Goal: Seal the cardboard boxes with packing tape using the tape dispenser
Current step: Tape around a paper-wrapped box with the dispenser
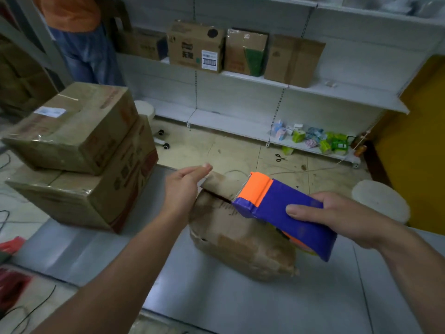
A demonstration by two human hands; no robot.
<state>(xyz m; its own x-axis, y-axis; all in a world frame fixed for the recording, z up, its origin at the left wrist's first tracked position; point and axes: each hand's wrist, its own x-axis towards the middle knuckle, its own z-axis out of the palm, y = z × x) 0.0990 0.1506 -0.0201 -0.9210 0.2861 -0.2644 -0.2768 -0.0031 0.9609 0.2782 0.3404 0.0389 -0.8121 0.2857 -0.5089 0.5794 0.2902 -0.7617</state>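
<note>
Two stacked boxes (79, 153) wait at ten o'clock. The small box (240, 239) lies mid table (216, 304). The left hand (183, 189), fingers straight, steadies its raised flap (220, 184). The right hand (337, 218) has its fingers clamped on the dispenser (277, 203) over the seam. Next, I'd say: flap down, tape on.

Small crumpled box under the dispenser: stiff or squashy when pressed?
Probably squashy: the small box has rounded, dented walls and a raised flap. Likely light, so it may slide on the smooth metal table unless the left hand steadies it.
</note>
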